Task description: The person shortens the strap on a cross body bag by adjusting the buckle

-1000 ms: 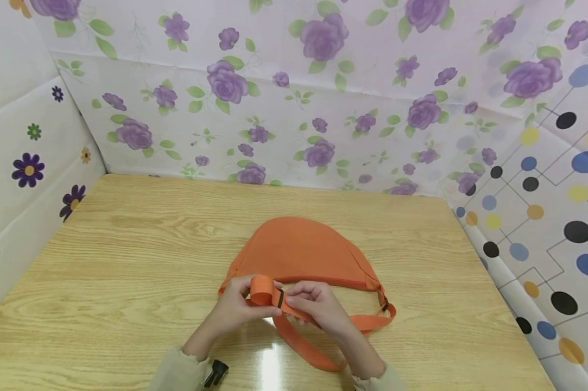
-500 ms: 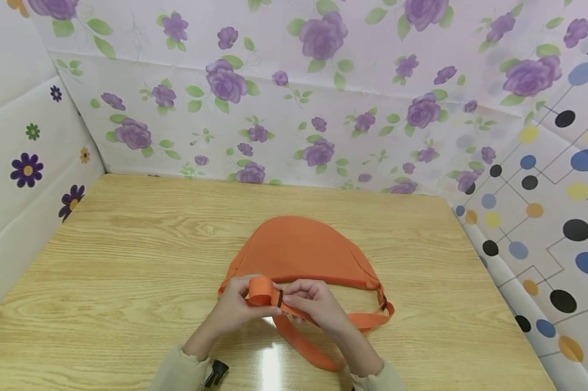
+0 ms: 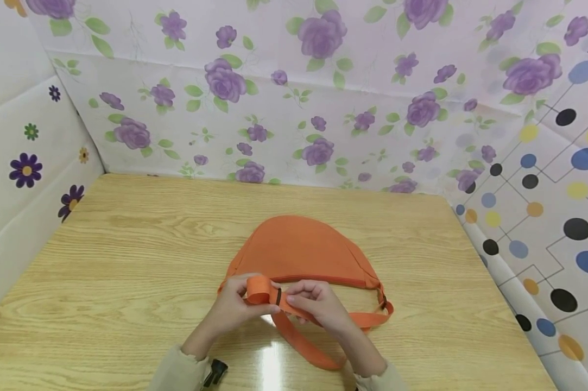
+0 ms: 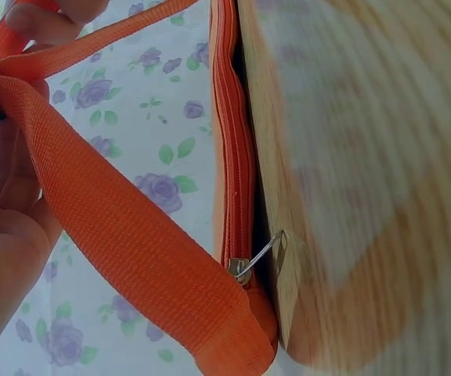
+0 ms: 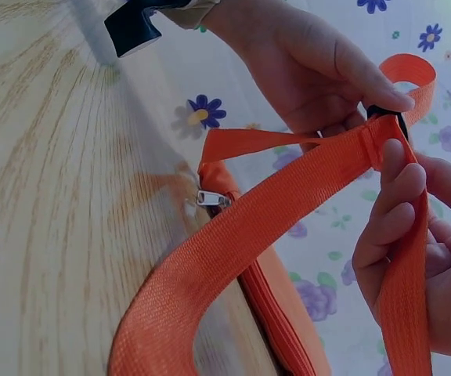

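In the head view, an orange bag (image 3: 298, 247) was laid flat on a wood-grained table (image 3: 127, 260), its curved edge turned away from the person and its red zipper (image 3: 318, 280) toward the hands. Near that zipper, its orange strap (image 3: 308, 350) was held up by both hands. A loop of strap was gripped between the thumb and fingers of the left hand (image 3: 235, 301), next to a black slider (image 3: 278, 296); just beside the slider, the strap was pinched by the right hand (image 3: 320, 309). A black object (image 3: 217, 372) was seen beside the left sleeve (image 3: 181, 372). In the left wrist view, the broad strap was stretched diagonally across the foreground, with a metal zipper pull (image 4: 239, 270) near its lower end; the hands were partly cut off at the left edge. In the right wrist view, the strap was wrapped by the right hand's curled fingers, while the slider was touched by the left thumb (image 5: 386, 94). Flowered sheeting (image 5: 319, 294) was shown behind.
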Available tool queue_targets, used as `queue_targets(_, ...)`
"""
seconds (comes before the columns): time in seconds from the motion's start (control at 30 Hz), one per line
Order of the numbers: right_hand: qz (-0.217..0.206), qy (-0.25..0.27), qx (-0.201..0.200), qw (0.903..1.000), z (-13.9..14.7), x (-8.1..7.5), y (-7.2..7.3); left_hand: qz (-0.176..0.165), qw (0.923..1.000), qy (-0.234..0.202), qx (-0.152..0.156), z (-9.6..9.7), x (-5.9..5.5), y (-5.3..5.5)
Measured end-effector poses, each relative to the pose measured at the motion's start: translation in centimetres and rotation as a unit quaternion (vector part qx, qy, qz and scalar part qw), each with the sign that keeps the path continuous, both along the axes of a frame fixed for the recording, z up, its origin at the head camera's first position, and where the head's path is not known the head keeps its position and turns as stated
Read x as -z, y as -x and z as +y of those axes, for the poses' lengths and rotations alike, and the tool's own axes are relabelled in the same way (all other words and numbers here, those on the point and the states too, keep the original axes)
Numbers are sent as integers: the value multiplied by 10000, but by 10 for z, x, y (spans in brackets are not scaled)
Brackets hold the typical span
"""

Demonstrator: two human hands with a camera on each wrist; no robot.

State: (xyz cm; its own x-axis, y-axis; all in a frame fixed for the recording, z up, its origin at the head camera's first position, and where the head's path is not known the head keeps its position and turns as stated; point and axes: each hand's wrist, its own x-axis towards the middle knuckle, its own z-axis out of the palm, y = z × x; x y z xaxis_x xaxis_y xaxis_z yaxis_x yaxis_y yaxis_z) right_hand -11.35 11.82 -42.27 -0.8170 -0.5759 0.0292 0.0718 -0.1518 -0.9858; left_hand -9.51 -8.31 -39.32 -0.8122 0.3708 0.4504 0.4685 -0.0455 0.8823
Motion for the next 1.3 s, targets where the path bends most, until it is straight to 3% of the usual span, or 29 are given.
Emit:
queue_targets(0.27, 27, -158, 90, 9998, 7, 2, -1, 42, 9999, -1, -131, -2, 1, 0)
queue_targets(0.53, -64, -410, 261, 9988, 17, 4, -4, -127, 9997, -3, -186, -6, 23, 7)
queue_targets(0.6, -63, -455, 275, 9986, 19, 4, -4, -124, 9998, -2, -171, -6, 21, 6)
queue_targets(0.83, -3, -412, 217, 9989, 21, 4, -5, -109, 9998, -11, -154, -4, -1, -2)
queue_targets(1.07, -2, -370, 194, 9991, 17, 5, -4, -218, 9996, -139, -64, -6, 20, 7)
queue_targets(1.3, -33, -101, 128, 9999, 13, 4, -4, -465, 9986, -254, -24, -7, 21, 6)
